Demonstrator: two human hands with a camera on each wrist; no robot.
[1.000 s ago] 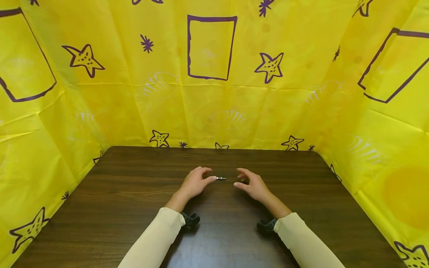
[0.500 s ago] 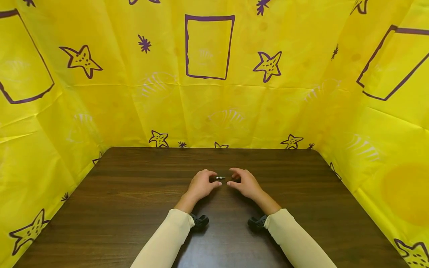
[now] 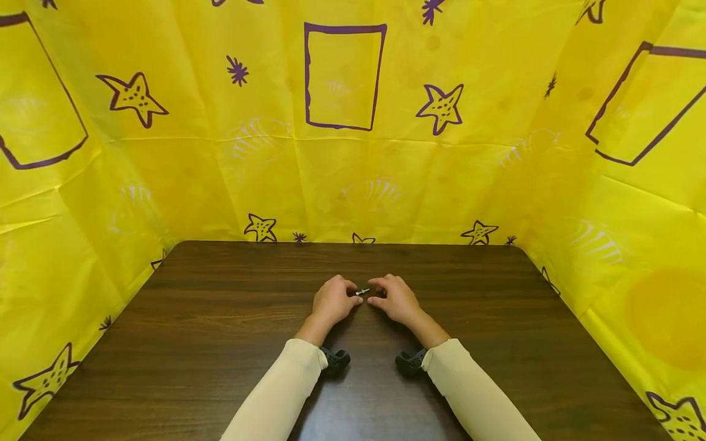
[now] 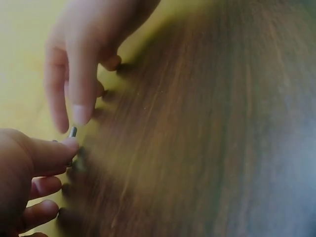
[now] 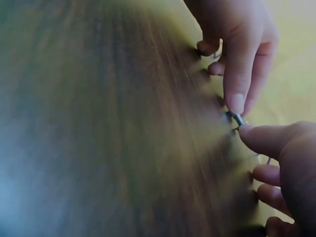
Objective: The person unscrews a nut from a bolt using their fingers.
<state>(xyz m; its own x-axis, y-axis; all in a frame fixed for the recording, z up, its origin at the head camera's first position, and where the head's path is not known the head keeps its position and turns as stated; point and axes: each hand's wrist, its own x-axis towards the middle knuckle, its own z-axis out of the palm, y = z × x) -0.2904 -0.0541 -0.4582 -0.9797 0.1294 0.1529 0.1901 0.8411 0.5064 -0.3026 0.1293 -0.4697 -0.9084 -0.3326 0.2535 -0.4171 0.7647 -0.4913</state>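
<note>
On the brown bench's (image 3: 220, 300) far half is a tiny bolt (image 3: 363, 292). The left hand (image 3: 332, 300) has its left end between thumb and finger; I cannot tell if it pinches. The right hand (image 3: 400, 299) is open near the other end.

Brown wood-grained table (image 3: 165, 343), yellow starfish-patterned walls (image 3: 353, 159), probably cloth
</note>
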